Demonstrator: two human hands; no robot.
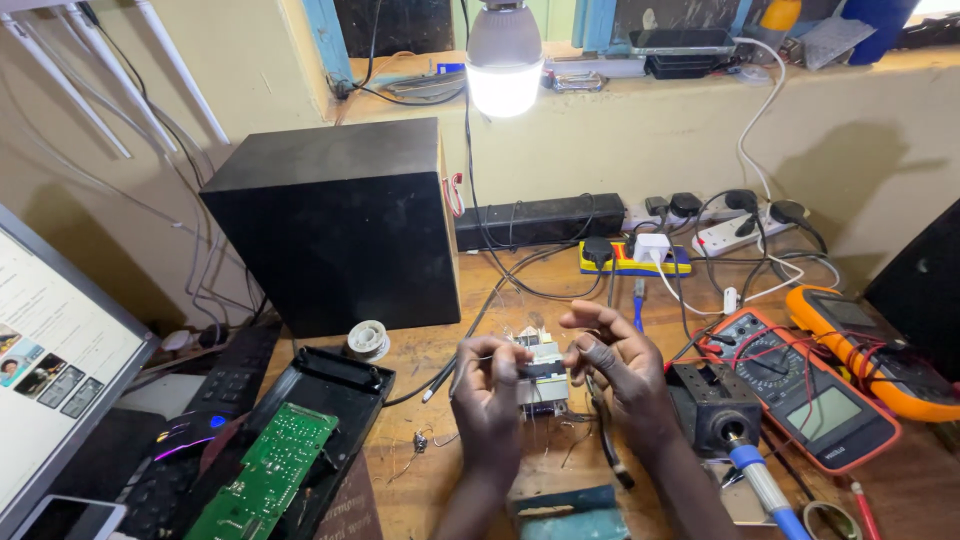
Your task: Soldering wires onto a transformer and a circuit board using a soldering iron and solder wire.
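Both hands' grip on small transformer [541, 372], circuit board [265, 472] in black casing [345, 385]

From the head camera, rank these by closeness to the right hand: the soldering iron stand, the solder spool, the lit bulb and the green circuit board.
From the right hand:
1. Soldering iron stand, just to its right.
2. Solder spool, to the left, past the left hand.
3. Green circuit board, lower left, in the black case.
4. Lit bulb, high above at the back.
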